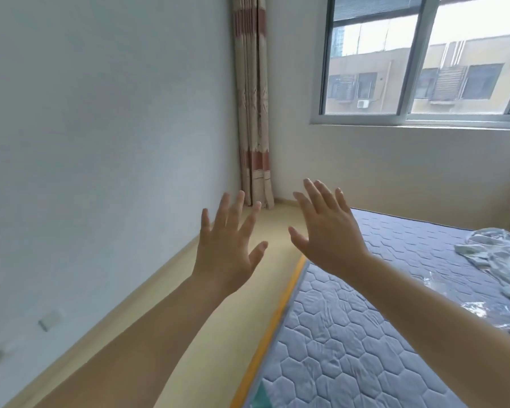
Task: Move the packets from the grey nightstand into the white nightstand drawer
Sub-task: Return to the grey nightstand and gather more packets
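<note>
Above the floor strip beside the mattress [365, 334], I see left hand [227, 245] and right hand [327, 231] raised at 12 o'clock, fingers spread, empty. No packets or nightstands in view; task looks unstarted.

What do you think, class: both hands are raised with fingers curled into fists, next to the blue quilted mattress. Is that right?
Not quite. The head view shows the left hand and the right hand raised with fingers straight and spread, not curled into fists, and holding nothing. The rest stands: they are next to the blue quilted mattress.
</note>
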The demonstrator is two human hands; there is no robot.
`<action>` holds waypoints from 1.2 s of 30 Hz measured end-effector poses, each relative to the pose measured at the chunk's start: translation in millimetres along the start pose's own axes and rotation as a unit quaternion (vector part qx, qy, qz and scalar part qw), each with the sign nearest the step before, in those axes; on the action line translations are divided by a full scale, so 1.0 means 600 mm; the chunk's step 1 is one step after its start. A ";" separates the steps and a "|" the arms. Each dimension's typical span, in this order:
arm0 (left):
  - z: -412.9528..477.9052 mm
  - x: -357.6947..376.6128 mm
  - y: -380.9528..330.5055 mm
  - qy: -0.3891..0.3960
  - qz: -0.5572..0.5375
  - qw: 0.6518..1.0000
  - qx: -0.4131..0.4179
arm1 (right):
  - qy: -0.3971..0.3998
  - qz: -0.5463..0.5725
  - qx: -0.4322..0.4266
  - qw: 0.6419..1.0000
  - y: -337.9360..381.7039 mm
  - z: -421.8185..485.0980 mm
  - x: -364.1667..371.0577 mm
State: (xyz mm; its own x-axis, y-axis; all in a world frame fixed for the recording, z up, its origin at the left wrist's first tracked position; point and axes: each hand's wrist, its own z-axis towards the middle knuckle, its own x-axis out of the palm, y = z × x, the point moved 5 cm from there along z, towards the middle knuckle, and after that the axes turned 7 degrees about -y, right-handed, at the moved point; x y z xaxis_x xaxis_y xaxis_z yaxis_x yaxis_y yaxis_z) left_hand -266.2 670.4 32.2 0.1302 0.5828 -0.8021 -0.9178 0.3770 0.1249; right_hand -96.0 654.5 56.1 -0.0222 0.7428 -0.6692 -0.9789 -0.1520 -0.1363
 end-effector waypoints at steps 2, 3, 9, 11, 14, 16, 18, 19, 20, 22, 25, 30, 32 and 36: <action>0.007 0.012 0.080 0.006 0.001 1.000 -0.009 | 0.013 -0.015 -0.023 1.000 0.053 0.042 0.036; 0.012 0.019 0.112 0.008 0.003 1.000 -0.011 | 0.018 -0.020 -0.031 0.999 0.076 0.061 0.054; 0.063 0.091 0.268 0.013 -0.003 0.999 -0.036 | 0.032 -0.035 -0.056 0.997 0.188 0.170 0.174; 0.071 0.124 0.313 0.013 -0.005 0.999 -0.044 | 0.037 -0.032 -0.056 0.997 0.223 0.202 0.220; 0.096 0.180 0.384 0.008 -0.003 0.999 -0.041 | 0.044 -0.029 -0.063 0.997 0.274 0.256 0.295; 0.135 0.222 0.440 0.008 0.004 0.999 -0.032 | 0.047 -0.028 -0.065 0.996 0.302 0.302 0.349; 0.189 0.262 0.496 -0.002 0.010 1.000 -0.010 | 0.044 -0.027 -0.050 0.997 0.314 0.353 0.405; 0.221 0.285 0.523 -0.004 0.015 1.000 0.004 | 0.037 -0.023 -0.035 0.998 0.316 0.381 0.433; 0.256 0.307 0.549 -0.007 0.020 1.000 0.016 | 0.028 -0.016 -0.017 0.999 0.316 0.409 0.460; 0.326 0.349 0.601 -0.016 0.020 0.999 0.030 | 0.008 -0.003 0.020 1.000 0.312 0.470 0.509; 0.419 0.411 0.670 -0.027 0.015 0.998 0.054 | -0.004 -0.016 0.052 0.998 0.307 0.556 0.579; 0.550 0.504 0.744 -0.038 -0.013 0.996 0.076 | 0.019 -0.052 0.065 0.996 0.291 0.677 0.707; 0.608 0.548 0.765 -0.041 -0.027 0.994 0.093 | 0.023 -0.072 0.069 0.995 0.282 0.723 0.764; 0.730 0.647 0.807 -0.070 -0.057 0.987 0.133 | 0.024 -0.104 0.091 0.990 0.264 0.814 0.887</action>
State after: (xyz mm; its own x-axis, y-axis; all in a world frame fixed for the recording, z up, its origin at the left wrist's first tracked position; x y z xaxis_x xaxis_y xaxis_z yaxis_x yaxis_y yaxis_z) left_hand -495.7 1394.7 37.1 0.2940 0.6128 -0.7335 -0.7662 0.6098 0.2024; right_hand -362.2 1343.8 35.1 0.1888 0.7131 -0.6751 -0.9818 0.1246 -0.1431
